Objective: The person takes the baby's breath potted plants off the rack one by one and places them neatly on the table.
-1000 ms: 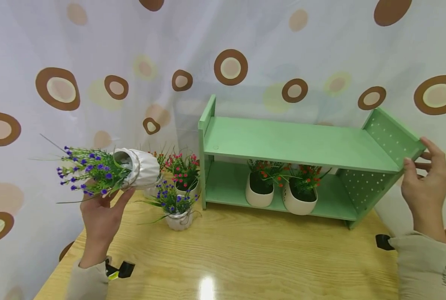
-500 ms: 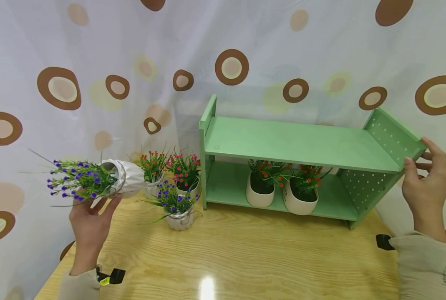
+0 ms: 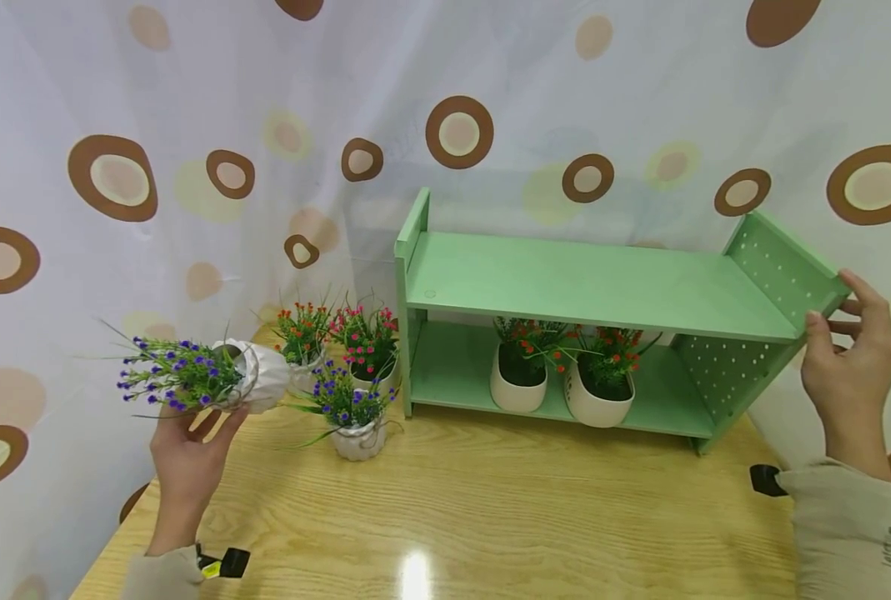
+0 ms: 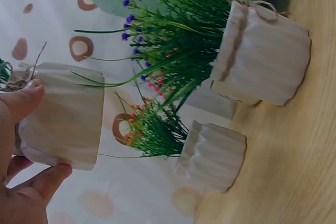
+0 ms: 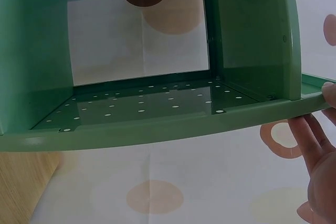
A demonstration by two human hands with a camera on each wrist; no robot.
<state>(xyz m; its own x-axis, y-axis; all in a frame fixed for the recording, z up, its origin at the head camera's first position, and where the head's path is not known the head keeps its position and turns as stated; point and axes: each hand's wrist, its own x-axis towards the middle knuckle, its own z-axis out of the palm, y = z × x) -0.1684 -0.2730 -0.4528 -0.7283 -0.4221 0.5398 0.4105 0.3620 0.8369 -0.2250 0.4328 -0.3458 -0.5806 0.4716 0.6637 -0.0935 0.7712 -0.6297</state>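
A white ribbed pot of purple flowers (image 3: 267,377) is held above the table by my left hand (image 3: 188,467), its flowers pointing left in the head view. Thumb and fingers grip the pot (image 4: 65,114) in the left wrist view. My right hand (image 3: 858,362) grips the upper front corner of the right side panel on a green two-tier shelf (image 3: 603,283). In the right wrist view its fingers (image 5: 307,140) curl around the panel edge (image 5: 157,135). Two white pots with red-orange flowers stand on the lower tier, a left one (image 3: 518,385) and a right one (image 3: 601,400).
Left of the shelf, three potted plants stand on the wooden table (image 3: 490,517): purple-flowered (image 3: 358,437) in front, pink-flowered (image 3: 366,342) and orange-flowered (image 3: 304,333) behind. A patterned curtain (image 3: 528,83) hangs behind everything.
My left hand has moved left and down with the purple-flowered pot, then slightly right, exposing the orange-flowered plant behind. The right hand keeps its place on the shelf.
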